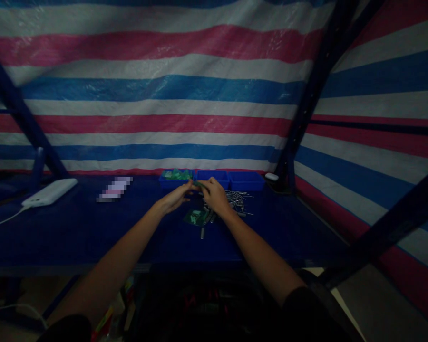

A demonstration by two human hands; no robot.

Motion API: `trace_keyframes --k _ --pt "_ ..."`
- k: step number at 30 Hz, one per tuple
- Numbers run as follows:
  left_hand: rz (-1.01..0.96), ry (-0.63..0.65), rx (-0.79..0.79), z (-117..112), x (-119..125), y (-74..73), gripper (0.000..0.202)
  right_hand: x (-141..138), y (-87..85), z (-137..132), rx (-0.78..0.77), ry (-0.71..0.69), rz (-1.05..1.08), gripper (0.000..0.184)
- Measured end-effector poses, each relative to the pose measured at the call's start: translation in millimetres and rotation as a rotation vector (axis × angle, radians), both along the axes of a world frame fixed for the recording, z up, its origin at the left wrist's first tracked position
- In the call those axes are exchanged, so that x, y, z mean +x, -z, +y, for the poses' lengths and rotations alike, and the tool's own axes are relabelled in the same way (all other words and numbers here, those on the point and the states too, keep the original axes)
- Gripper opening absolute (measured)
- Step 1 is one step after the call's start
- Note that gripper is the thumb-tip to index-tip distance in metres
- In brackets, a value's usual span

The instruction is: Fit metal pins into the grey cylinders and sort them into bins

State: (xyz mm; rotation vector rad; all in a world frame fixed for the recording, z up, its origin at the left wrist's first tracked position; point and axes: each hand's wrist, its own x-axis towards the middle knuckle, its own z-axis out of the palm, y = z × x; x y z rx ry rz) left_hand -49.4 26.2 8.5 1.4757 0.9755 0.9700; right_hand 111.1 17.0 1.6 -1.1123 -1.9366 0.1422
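My left hand [175, 198] and my right hand [217, 195] meet over the blue table, just in front of the bins. Between their fingertips is a small green plastic packet [199, 185], pinched from both sides; its contents are too dark to make out. Below the hands another green packet [196, 217] lies flat on the table. A short metal cylinder [202, 233] lies nearer the front edge. Beside and partly behind my right hand spreads a loose pile of thin metal rods [239, 200], with several thicker metal pieces [211, 217] at its near side.
Three blue bins stand in a row at the back: the left bin [161, 180] holds green packets, beside a middle bin [225, 184] and a right bin [248, 181]. A white power strip [52, 192] with a cable lies left. A small white object [271, 176] sits back right.
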Motion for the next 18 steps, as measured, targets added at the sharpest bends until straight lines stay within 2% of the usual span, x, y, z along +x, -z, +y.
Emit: trace_keyframes --k 3,6,9,12,14,16,18 --pt "-0.084 -0.103 -0.2 2 0 -0.5 0.041 -1 -1.4 -6 0.064 -0.03 -0.19 0.035" --pt "-0.107 -0.182 -0.238 4 3 -1.4 0.025 -5 -3.3 -12 0.087 -0.054 -0.311 0.041" --pt "0.031 -0.355 -0.072 13 -5 -9.0 0.02 -11 -4.0 -19 0.113 -0.068 -0.304 0.041" --pt "0.269 -0.678 0.204 31 -30 -25.0 0.02 -17 -3.8 -23 0.135 -0.074 -0.21 0.034" --pt "0.442 -0.893 0.245 48 -53 -37.3 0.021 -18 -3.8 -22 0.12 -0.055 -0.136 0.031" --pt "0.681 -0.997 0.291 64 -72 -47.9 0.025 -17 -3.9 -20 0.084 -0.024 -0.076 0.028" --pt "0.854 -1.004 0.33 77 -82 -54.2 0.03 -15 -4.0 -17 0.049 0.003 -0.033 0.025"
